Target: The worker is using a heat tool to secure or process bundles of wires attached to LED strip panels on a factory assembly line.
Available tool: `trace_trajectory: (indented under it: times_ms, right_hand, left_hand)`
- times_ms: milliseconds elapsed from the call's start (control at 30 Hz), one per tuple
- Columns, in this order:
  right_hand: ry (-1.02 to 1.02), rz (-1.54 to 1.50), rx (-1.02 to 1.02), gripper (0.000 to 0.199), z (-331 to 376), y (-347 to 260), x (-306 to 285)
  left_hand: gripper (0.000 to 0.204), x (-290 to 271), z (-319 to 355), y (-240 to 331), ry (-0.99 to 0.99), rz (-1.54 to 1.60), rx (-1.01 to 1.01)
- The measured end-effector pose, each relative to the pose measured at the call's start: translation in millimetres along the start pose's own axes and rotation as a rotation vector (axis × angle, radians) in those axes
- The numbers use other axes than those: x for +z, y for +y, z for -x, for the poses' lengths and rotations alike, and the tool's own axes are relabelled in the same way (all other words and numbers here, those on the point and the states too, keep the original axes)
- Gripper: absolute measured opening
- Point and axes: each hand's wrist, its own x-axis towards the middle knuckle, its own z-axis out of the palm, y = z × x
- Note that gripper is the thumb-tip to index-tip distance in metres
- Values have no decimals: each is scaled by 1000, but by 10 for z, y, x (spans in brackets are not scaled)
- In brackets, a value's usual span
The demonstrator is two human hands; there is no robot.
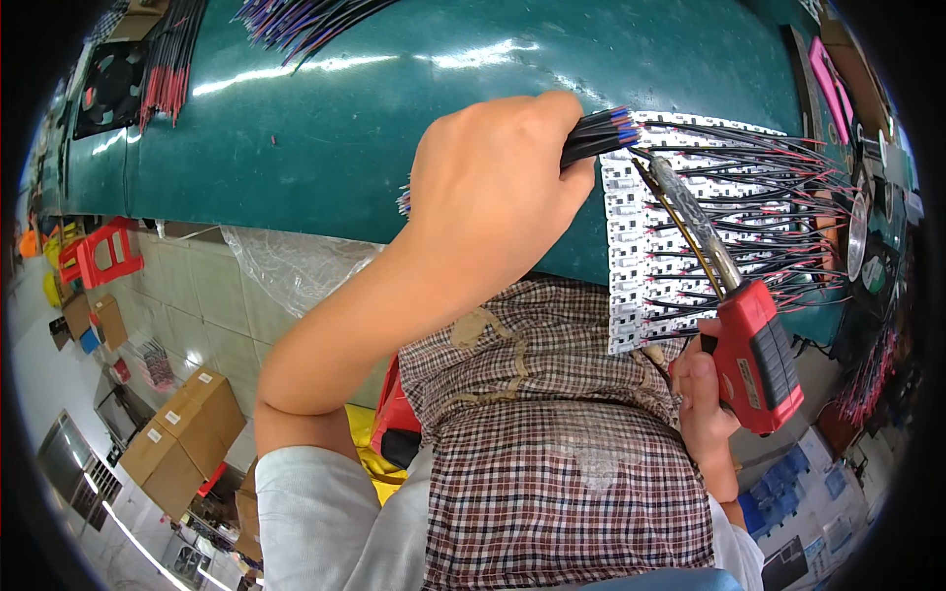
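Note:
My left hand (498, 182) is closed round a bundle of black wires (597, 136), whose blue and red tips point right, over the upper left corner of a white circuit board panel (623, 266). My right hand (705, 399) grips a red and black soldering gun (751, 355) below the panel. The gun's long metal barrel slants up and left over the panel, its tip close to the bundle's ends. A thin brown strand of solder wire (680, 222) runs along the barrel. Rows of black wires with red ends (788, 167) fan rightward from the panel.
The green table (325, 158) carries another wire bundle (305, 25) at the back, red-tipped wires (168, 74) and a black fan (110, 89) at far left. A pink-handled tool (831, 89) lies at right. Cardboard boxes (182, 438) and a red stool (103, 251) stand on the floor.

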Motion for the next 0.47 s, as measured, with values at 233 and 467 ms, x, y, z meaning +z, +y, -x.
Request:
trace_trajectory:
  times_ms: [233,467]
  right_hand:
    - [-60,127,6,26,-53,98,13]
    - [-26,176,-25,27,-39,135,31]
  left_hand:
    - [17,80,17,-20,44,-32,14]
    - [17,88,17,-1,67,-51,37]
